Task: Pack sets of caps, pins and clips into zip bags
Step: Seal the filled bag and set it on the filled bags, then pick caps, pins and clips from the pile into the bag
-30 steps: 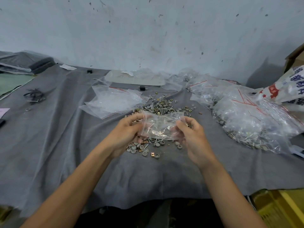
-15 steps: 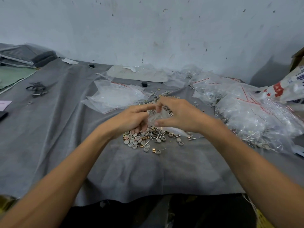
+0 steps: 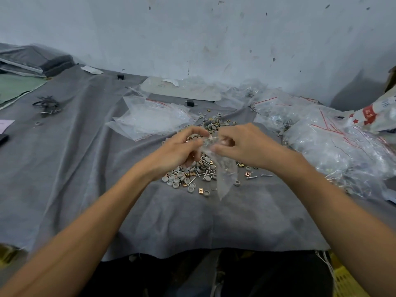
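Surface [image 3: 85, 189]: grey cloth, nearest me, under everything.
Zip bag [image 3: 225, 183]: clear and limp, hanging between my hands; long axis runs from its mouth up at the hands down toward me, over the parts; contents too blurred to tell.
Loose parts [image 3: 182, 179]: grey caps, pins, brassy clips, heaped just beneath the hands.
Left hand [image 3: 180, 151]: fingers curled, pinching the bag's mouth.
Right hand [image 3: 248, 146]: pinching the same mouth opposite; neither sits nearer.
Empty bags [image 3: 154, 118]: stacked beyond, left.
Filled bags [image 3: 342, 151]: heaped far right.
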